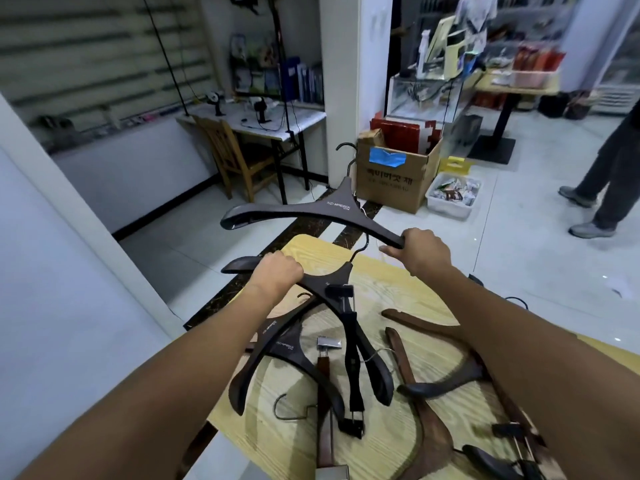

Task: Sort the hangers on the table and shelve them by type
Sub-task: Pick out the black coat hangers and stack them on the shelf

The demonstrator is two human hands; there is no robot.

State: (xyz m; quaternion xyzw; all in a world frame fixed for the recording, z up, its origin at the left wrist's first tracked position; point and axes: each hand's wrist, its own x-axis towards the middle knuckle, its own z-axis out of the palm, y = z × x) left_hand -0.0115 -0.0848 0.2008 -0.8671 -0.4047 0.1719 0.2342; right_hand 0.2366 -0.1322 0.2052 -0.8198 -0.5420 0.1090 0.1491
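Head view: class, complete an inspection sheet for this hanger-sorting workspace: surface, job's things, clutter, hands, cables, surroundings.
Surface: pale wooden table, hangers scattered over it.
Job's things: raised dark hanger; second dark hanger; brown hangers and a clip hanger lying on the table.
Clutter: cardboard box and white tub on the floor.
Hands: right hand grips the raised dark hanger's end; left hand grips the second dark hanger's arm.
Cables: black cable hanging above the far desk.
Surroundings: far desk, wooden chair, another person's legs.
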